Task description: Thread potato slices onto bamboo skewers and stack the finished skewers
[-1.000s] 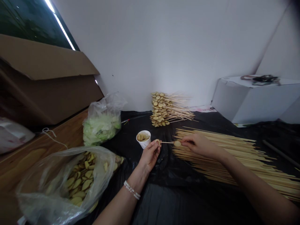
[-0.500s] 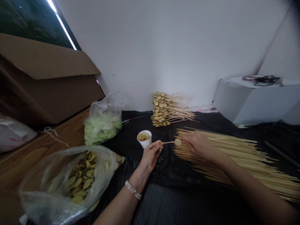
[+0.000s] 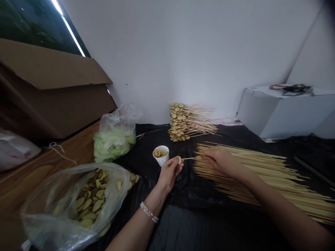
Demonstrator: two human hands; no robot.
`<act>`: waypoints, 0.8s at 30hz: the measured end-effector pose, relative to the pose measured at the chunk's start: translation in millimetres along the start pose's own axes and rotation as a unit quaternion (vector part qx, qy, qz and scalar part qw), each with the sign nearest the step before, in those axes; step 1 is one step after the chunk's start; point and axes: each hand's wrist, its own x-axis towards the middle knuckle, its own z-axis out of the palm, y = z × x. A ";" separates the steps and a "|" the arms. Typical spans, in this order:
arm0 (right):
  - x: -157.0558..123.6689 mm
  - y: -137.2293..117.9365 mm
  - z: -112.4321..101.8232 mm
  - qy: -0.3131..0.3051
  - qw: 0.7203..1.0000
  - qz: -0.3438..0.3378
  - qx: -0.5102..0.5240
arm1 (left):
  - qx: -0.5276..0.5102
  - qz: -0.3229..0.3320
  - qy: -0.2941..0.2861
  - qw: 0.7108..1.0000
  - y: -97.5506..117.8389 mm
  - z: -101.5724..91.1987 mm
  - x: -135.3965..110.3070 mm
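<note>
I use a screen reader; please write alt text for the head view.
A left hand pinches a pale slice at the tip of a thin skewer held by the right hand, above a black sheet. Nearby are a white cup of slices, a pile of bare skewers, a stack of loaded skewers, a bag of slices and a bag of greens.

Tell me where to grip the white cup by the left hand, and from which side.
Grip the white cup around its side wall, just below the rim, coming from the near right, where the left hand is. It stands upright with slices in its open mouth, so a top pinch would likely press into them.
</note>
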 end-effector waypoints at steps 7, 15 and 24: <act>0.9 4.7 4.0 0.010 0.999 -0.009 0.040 | -0.014 0.000 0.024 1.000 -0.2 0.8 2.0; -3.0 -13.5 -0.8 -0.009 0.993 -0.020 -0.116 | -0.008 0.013 0.023 1.000 -3.3 -2.5 5.5; -3.6 -19.3 -1.0 -0.009 0.995 -0.023 -0.100 | 0.005 0.012 0.030 0.999 -2.6 -0.2 4.3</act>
